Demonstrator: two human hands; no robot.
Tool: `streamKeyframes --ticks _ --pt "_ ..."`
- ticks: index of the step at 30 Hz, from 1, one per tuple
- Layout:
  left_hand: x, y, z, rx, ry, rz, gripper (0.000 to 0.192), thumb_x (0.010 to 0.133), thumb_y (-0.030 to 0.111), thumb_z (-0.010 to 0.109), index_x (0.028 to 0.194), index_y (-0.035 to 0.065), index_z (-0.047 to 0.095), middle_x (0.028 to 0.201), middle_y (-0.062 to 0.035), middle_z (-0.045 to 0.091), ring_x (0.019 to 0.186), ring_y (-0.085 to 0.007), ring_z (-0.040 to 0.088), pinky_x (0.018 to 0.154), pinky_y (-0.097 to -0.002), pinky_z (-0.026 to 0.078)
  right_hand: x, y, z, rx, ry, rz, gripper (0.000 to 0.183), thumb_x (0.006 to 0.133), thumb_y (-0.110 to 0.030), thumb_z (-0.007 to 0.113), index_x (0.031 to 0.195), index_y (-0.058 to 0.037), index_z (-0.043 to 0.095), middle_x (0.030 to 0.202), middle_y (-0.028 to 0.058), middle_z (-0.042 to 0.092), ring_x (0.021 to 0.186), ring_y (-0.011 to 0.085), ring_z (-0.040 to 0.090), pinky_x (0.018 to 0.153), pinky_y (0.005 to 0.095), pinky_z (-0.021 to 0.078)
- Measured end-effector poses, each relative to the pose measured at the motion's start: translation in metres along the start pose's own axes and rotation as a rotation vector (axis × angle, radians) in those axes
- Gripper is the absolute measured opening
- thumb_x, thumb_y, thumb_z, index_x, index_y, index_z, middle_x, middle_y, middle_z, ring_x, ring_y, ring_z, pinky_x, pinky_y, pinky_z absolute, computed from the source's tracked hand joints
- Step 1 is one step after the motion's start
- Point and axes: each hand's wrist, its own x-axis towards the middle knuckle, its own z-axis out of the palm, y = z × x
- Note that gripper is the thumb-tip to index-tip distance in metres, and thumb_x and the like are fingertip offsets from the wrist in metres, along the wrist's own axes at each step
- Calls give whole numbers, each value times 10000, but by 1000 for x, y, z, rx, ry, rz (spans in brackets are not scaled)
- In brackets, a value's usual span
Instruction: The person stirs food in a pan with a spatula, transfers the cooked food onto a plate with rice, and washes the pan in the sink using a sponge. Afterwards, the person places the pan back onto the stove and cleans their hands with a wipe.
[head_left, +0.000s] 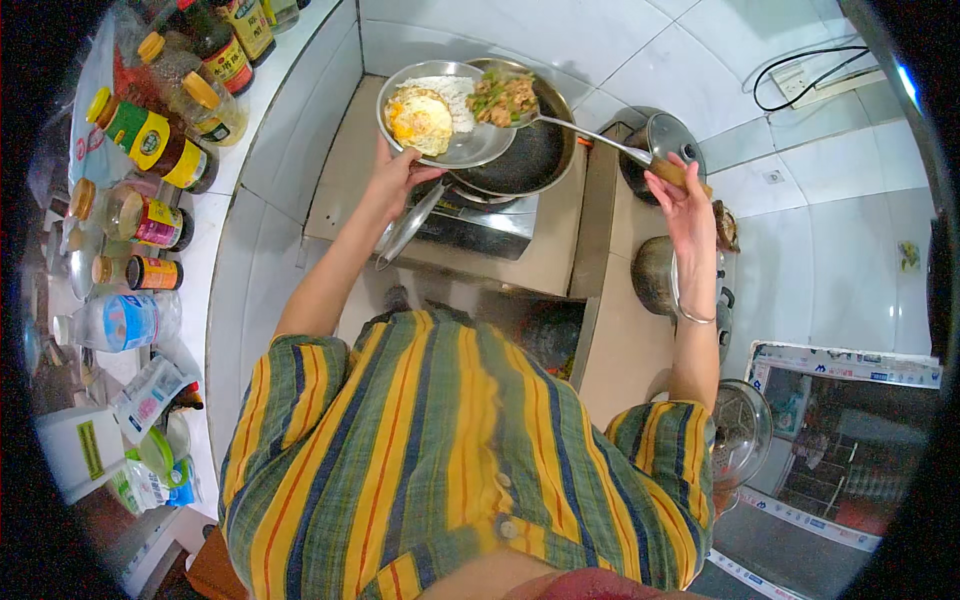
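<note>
My left hand (401, 174) grips the near rim of a round metal plate (487, 146). A fried egg (420, 122) and white rice (452, 96) lie on the plate's left side. With my right hand (684, 196) I hold a long metal ladle by its wooden handle (679, 174). The ladle's head is heaped with cooked meat and green vegetable pieces (501, 99) and hangs by the plate's right rim, above a dark frying pan (534, 154). Whether the head touches the rim I cannot tell. Under the pan is a gas stove (480, 229); the pan's handle (411, 225) points toward me.
Along the left ledge (217, 217) stand several sauce bottles (154, 142), jars and a clear plastic bottle (120, 321). On the right are a glass-lidded pot (660, 146), a worn metal pot (651, 277) and a glass lid (742, 435). A tiled wall (480, 37) closes the back.
</note>
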Motion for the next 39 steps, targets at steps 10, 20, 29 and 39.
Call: streamKeyframes --ticks 10,20,29,39 --pt "2 -6 5 -68 -44 -1 666 833 -39 406 1365 191 78 1214 -195 451 915 -323 620 686 -351 601 -3 -53 82 -423 -139 -124 350 881 -264 590 1049 43 589 1007 142 619 829 192 634 755 280 537" --pt "-5 -1 1 -74 38 6 611 834 -48 410 1359 161 177 1199 -193 488 901 -323 630 625 -327 611 -22 -85 132 -920 -330 -442 243 826 -209 667 977 -19 659 861 50 667 782 108 617 708 228 491" --pt "-12 -2 -8 -54 70 -15 642 808 -57 427 1363 164 193 1258 -150 449 1006 -290 587 659 -341 606 -14 -76 114 -773 -160 -530 243 836 -194 655 961 15 651 875 90 662 777 153 634 701 248 509" --pt "-93 29 -73 -9 145 -17 614 816 2 445 1354 142 185 1209 -165 471 899 -288 621 668 -327 597 78 -17 27 -464 116 -254 352 826 -274 662 919 64 620 835 136 649 685 196 652 594 262 544"
